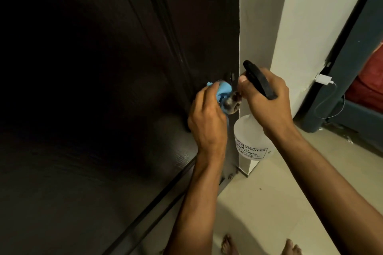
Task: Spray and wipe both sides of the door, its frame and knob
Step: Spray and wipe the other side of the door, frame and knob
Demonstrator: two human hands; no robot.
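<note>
Head view: left hand point(207, 118) gripping blue cloth point(77, 91), pressing it onto metal knob point(87, 105) near right edge of dark door point(103, 68). Right hand point(267, 99) clenched round black trigger head point(259, 79) of spray bottle point(250, 141); translucent white body with printed label hanging below the fist, just beside door edge and pale wall point(300, 16). White charger point(323, 79) plugged in further right, cable trailing down. Bare feet point(228, 244) on tiled floor point(269, 203).
</note>
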